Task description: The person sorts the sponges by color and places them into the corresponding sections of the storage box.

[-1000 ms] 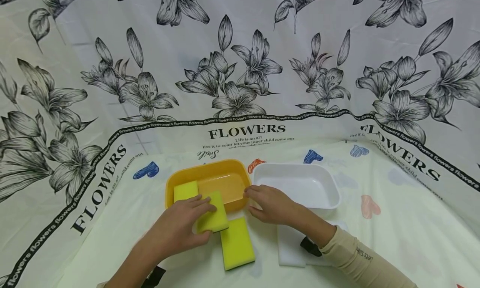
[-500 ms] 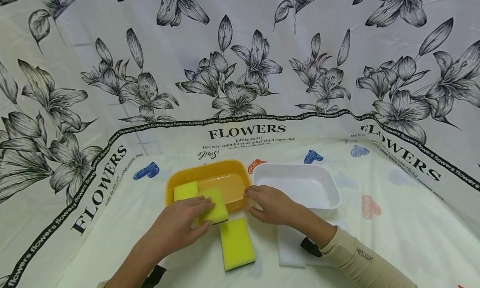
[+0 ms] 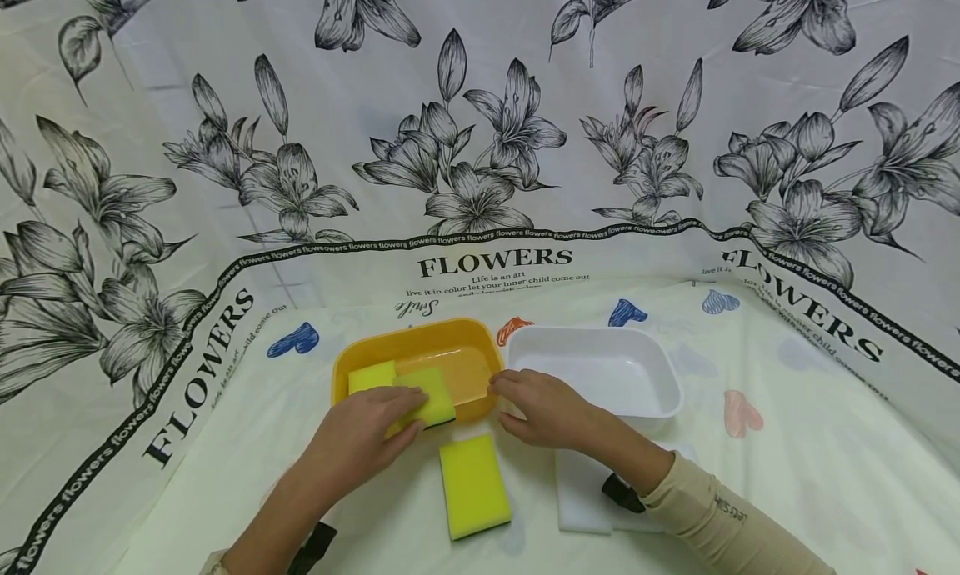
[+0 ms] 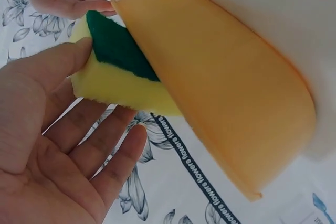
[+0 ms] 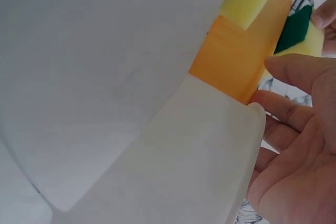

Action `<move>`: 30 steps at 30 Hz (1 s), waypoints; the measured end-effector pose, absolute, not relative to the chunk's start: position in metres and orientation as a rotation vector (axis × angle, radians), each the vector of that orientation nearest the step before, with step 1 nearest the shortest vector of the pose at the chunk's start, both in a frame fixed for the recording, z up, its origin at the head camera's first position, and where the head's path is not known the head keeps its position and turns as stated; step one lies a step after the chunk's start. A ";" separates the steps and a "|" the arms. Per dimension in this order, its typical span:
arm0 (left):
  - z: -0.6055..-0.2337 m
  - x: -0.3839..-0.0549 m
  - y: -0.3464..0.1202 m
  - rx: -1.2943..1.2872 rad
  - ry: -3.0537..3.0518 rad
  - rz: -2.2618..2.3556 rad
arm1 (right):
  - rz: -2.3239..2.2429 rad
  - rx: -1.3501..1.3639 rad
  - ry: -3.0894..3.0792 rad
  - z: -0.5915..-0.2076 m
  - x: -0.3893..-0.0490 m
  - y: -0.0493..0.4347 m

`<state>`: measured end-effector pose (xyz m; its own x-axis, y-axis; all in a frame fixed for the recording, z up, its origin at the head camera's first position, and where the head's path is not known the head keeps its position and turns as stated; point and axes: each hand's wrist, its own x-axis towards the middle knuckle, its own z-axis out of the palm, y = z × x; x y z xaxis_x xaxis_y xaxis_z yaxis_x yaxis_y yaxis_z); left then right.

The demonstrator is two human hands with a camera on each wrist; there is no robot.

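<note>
A yellow sponge [image 3: 432, 394] with a green scouring side is held by my left hand [image 3: 372, 425], thumb below and fingers over the top. It tilts across the front rim of an orange basin [image 3: 468, 367]. The left wrist view shows the thumb on the green layer of the sponge [image 4: 121, 45]. A second yellow sponge [image 3: 371, 375] sits inside the basin's left end. My right hand [image 3: 543, 408] touches the basin's right rim with relaxed fingertips, thumb apart from the fingers. A third sponge [image 3: 475, 485] lies on the cloth in front.
A white basin [image 3: 600, 367] stands right beside the orange one, partly behind my right hand. White flat blocks [image 3: 581, 492] lie under my right forearm. A heart-printed cloth [image 3: 810, 475] covers the surface, and a flower-printed curtain [image 3: 480, 142] rises behind.
My left hand has moved the held sponge forward and up over the orange basin's front rim, away from the sponge on the cloth. The right hand has stayed at the rim.
</note>
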<state>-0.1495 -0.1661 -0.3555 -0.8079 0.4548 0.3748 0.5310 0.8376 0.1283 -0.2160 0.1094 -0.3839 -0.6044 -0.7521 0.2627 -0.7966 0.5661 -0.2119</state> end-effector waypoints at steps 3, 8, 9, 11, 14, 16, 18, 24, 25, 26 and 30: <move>-0.357 -0.152 -0.167 -0.726 -2.688 -0.339 | 0.473 1.320 -2.655 -0.383 -0.216 0.110; -0.359 -0.156 -0.168 -0.711 -2.704 -0.361 | 0.469 1.321 -2.649 -0.383 -0.216 0.109; -0.360 -0.157 -0.168 -0.708 -2.711 -0.366 | 0.469 1.322 -2.645 -0.384 -0.216 0.109; -0.360 -0.159 -0.169 -0.703 -2.726 -0.375 | 0.470 1.320 -2.644 -0.384 -0.216 0.109; -0.362 -0.162 -0.169 -0.690 -2.748 -0.372 | 0.469 1.324 -2.639 -0.384 -0.217 0.109; -0.363 -0.164 -0.169 -0.682 -2.758 -0.365 | 0.470 1.324 -2.638 -0.385 -0.217 0.109; -0.364 -0.166 -0.169 -0.674 -2.765 -0.357 | 0.463 1.323 -2.637 -0.385 -0.217 0.109; -0.367 -0.172 -0.168 -0.673 -2.779 -0.342 | 0.460 1.324 -2.640 -0.385 -0.217 0.109; -0.367 -0.173 -0.169 -0.674 -2.783 -0.339 | 0.460 1.325 -2.641 -0.385 -0.218 0.109; -0.368 -0.174 -0.169 -0.674 -2.788 -0.335 | 0.459 1.326 -2.641 -0.385 -0.218 0.109; -0.369 -0.177 -0.169 -0.676 -2.802 -0.333 | 0.451 1.324 -2.650 -0.386 -0.217 0.109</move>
<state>-0.1772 -0.1687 -0.3691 -0.8643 0.4164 0.2822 0.4710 0.8669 0.1633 -0.2174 0.1091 -0.3859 -0.6012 -0.7557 0.2597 -0.7991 0.5665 -0.2012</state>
